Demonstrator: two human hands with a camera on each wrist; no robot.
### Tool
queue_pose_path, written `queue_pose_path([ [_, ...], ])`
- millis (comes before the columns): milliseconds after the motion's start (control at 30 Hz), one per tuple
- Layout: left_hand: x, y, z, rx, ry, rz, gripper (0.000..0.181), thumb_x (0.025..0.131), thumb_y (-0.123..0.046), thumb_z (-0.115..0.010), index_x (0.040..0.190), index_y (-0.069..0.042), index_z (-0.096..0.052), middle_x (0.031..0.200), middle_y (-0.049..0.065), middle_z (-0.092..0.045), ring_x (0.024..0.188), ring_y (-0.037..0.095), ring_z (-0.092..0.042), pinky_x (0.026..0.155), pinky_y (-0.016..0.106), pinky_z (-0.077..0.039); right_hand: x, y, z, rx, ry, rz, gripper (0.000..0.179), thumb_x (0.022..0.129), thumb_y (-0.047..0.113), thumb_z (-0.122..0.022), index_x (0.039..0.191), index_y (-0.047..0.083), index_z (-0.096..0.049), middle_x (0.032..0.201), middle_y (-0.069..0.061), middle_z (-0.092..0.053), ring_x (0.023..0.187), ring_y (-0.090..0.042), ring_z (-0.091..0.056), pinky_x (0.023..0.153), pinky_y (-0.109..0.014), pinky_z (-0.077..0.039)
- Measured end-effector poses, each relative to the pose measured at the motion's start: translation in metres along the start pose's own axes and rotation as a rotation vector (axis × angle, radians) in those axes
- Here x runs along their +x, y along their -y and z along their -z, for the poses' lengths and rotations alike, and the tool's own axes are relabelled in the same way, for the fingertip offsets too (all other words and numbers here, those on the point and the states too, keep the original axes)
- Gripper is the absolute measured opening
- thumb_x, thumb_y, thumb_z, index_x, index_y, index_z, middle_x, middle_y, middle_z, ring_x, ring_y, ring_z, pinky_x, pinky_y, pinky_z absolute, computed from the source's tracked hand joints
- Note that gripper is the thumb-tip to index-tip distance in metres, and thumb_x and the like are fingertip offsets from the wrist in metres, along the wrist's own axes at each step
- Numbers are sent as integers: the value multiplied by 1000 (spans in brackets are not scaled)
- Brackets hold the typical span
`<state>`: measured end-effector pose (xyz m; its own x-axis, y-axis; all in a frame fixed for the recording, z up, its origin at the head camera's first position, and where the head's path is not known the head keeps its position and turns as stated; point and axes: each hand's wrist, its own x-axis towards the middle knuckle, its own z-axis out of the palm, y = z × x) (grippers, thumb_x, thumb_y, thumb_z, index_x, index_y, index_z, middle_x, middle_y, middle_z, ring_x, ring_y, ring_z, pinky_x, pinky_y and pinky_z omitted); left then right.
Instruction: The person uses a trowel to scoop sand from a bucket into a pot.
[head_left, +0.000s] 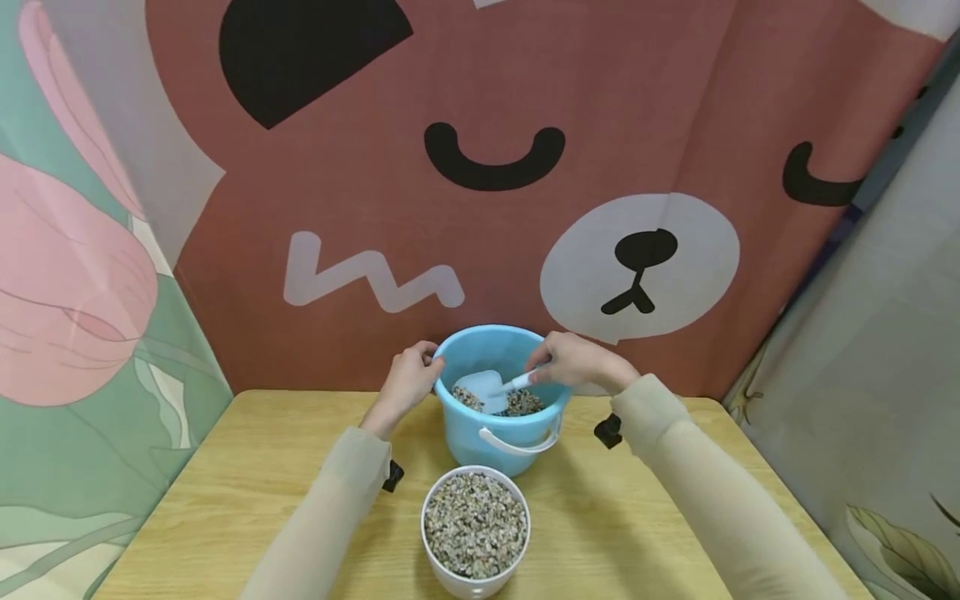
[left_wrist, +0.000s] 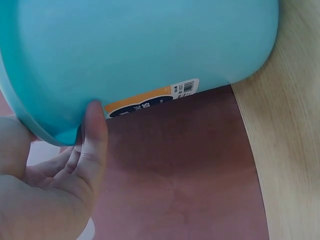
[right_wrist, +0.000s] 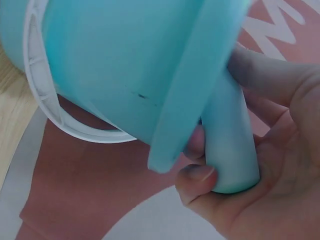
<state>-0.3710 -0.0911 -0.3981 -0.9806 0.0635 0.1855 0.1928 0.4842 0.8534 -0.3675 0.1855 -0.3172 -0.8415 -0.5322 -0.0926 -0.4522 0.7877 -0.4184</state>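
A light blue bucket (head_left: 480,442) stands upright on the table, with some loose gravel (head_left: 522,403) inside. My left hand (head_left: 407,380) grips its rim on the left side; in the left wrist view, a finger (left_wrist: 93,137) lies against the outer wall. Inside the bucket, a pale blue scoop (head_left: 483,385) has its blade down at the gravel. Its handle (right_wrist: 230,140) is held by my right hand (head_left: 581,360), which is over the right part of the rim. How much gravel the blade carries, I cannot tell.
In front of the bucket stands a white tub (head_left: 477,588) filled close to its rim with gravel (head_left: 476,525). The bucket's white carrying handle (head_left: 517,451) hangs down its front. Behind the wooden table (head_left: 247,467) is a printed curtain (head_left: 360,350).
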Motion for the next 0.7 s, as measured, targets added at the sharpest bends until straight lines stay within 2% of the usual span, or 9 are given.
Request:
queue_pose_path([
  [167, -1, -3, -1, -3, -11, -4, 39, 99, -24, -55, 131, -1, -55, 96, 17, -65, 70, 20, -63, 60, 31, -55, -10, -4, 5, 57, -47, -23, 19, 93, 19, -68, 109, 14, -75, 102, 3, -70, 98, -18, -62, 82, -39, -52],
  [400, -4, -3, 1, -13, -18, -6, 39, 100, -24, -55, 132, -1, -55, 97, 17, -65, 70, 20, -64, 59, 32, -55, -18, -15, 4, 139, -104, -41, 19, 94, 17, -66, 109, 8, -75, 97, -3, -71, 87, -16, -62, 76, -36, -51],
  [567, -10, 1, 1, -45, -8, -8, 47, 101, -30, -54, 137, -1, -50, 95, 14, -65, 70, 20, -66, 69, 40, -57, -25, -22, 3, 223, -122, -50, 20, 94, 17, -66, 109, 6, -74, 90, -2, -71, 86, -21, -62, 78, -38, -51],
  [700, -24, 4, 3, -112, 32, -2, 58, 101, -38, -52, 145, -2, -40, 98, 12, -65, 77, 25, -70, 78, 42, -57, -34, -24, 3, 231, -140, -39, 20, 94, 18, -66, 108, 6, -74, 92, -4, -72, 87, -21, -61, 77, -37, -50],
])
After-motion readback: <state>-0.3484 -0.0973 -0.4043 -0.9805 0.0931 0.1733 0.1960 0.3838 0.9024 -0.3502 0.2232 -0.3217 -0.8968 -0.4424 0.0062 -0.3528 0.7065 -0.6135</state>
